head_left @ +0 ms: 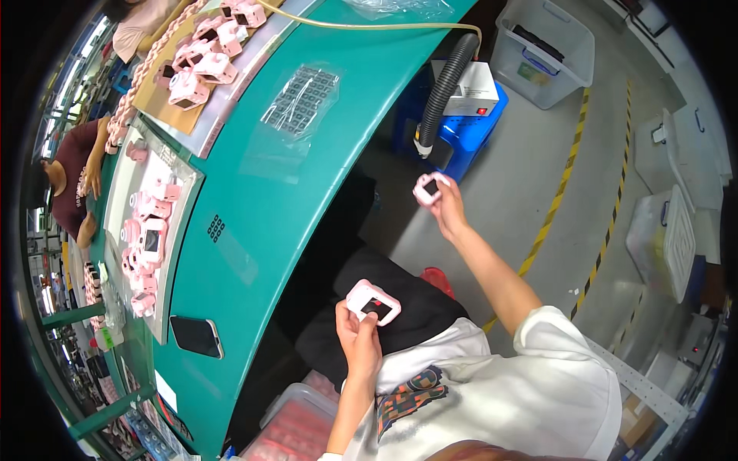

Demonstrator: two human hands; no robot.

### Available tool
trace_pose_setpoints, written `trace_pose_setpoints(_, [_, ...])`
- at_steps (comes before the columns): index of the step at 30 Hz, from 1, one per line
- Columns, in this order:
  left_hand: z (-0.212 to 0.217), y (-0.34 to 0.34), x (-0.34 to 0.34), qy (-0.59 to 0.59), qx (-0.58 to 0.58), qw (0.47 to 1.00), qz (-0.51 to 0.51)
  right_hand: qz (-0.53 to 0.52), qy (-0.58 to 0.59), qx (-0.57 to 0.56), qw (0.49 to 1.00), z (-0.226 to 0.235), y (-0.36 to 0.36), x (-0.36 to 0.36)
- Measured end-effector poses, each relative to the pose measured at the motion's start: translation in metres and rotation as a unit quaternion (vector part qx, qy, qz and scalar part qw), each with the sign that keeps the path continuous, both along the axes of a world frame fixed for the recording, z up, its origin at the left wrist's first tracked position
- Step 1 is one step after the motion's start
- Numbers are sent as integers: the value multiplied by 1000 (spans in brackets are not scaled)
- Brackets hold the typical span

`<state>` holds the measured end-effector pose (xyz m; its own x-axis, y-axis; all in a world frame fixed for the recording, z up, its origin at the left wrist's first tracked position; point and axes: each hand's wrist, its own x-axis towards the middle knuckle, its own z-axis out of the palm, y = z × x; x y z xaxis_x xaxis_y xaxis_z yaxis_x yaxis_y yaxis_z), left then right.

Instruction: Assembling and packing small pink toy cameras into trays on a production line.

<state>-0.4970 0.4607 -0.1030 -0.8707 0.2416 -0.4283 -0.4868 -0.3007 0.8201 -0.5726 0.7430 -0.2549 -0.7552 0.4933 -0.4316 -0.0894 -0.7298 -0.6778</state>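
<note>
Over my lap, my left hand (361, 342) grips a pink toy camera (388, 304), its dark screen turned up and the thumb on the screen. Farther out to the right, my right hand (450, 212) holds a second pink toy camera (421, 191) by its edge, its dark square screen showing. That camera is a little below the open end of a black corrugated hose (442, 96), with a gap between them. The hose comes down in front of a white box-shaped machine (470, 91) with a red switch.
On the green table (292, 207) at my left are trays of pink toy cameras (152, 244), a phone (196, 336) and a plastic bag of dark square parts (301, 100). The machine rests on a blue stool (484, 127). A clear bin (542, 54) stands behind it. Two people sit across the table.
</note>
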Motion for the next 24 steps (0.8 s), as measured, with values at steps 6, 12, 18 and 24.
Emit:
trace_pose_setpoints(6, [1, 12, -7, -26, -24, 999, 7, -41, -28, 141, 989, -5, 16, -31])
trace_pose_setpoints(12, [-20, 28, -35, -10, -79, 997, -21, -43, -28, 140, 989, 2, 18, -31])
trace_pose_setpoints(18, [-27, 64, -66, -32, -67, 994, -79, -32, -29, 171, 984, 1, 20, -35])
trace_pose_setpoints(24, [-49, 89, -95, -17, -131, 987, -95, -47, -30, 207, 977, -25, 21, -43])
